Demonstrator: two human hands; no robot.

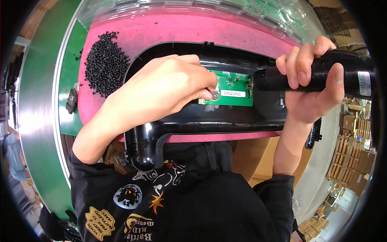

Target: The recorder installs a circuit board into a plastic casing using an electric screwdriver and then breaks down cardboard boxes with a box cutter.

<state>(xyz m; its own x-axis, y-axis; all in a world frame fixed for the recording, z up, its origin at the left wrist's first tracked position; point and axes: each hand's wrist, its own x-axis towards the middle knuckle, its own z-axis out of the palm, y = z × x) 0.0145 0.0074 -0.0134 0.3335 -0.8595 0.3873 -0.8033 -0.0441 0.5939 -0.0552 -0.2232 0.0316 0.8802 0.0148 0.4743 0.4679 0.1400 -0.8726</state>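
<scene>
A green circuit board (234,90) with a white label lies inside a long, glossy black plastic housing (181,126). Over the board's left end, my left hand (173,82) is closed, thumb and fingers drawn together beside a round dark part on the board. What they pinch, if anything, is hidden. My right hand (308,92) is wrapped round a thick black electric screwdriver (322,72). Its narrower front end points left, at the board's right edge, where small connectors sit; I cannot tell whether the tip touches.
Small black screws (105,64) form a heap on the pink mat (242,30), left of the housing. Clear plastic trays (193,9) line the far side. A green conveyor-like surface (42,101) runs along the left. An open cardboard box (254,159) stands below the mat's near edge.
</scene>
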